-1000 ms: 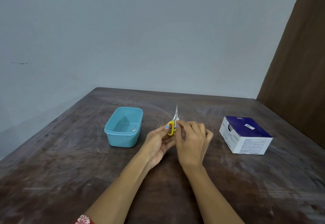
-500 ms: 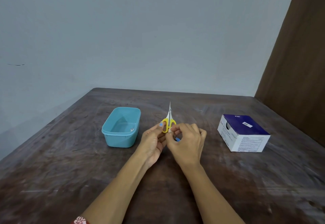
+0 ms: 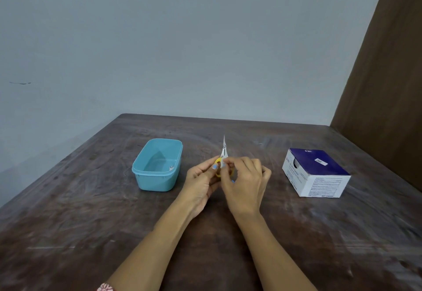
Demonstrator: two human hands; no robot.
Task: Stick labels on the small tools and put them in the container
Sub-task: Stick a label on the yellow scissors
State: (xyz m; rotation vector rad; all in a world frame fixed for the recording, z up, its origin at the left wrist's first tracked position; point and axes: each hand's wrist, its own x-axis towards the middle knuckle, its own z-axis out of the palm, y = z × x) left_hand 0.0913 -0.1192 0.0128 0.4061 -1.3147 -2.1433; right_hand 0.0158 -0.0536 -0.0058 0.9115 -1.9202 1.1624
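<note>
1. Yellow-handled small scissors [image 3: 223,153] held above the dark wooden table [image 3: 91,222], closed blades pointing up and away; handle loops mostly hidden behind fingers.
2. Left hand [image 3: 201,183] pinching the left loop, thumb and fingers curled round it.
3. Right hand [image 3: 245,183] curled in at the handles, fingertips at the right loop; pinching the scissors or only pressing, cannot tell.
4. Small pale patch at the handle junction, possibly a label, too blurred to confirm.
5. Teal plastic container [image 3: 157,165] left of the hands, well apart from the scissors; small metal item [image 3: 171,167] inside by the right wall, unidentifiable.
6. Blue-and-white cardboard box [image 3: 316,173] right of the hands; print unreadable.
7. Patterned sleeve edge [image 3: 105,287] cut off at bottom.
</note>
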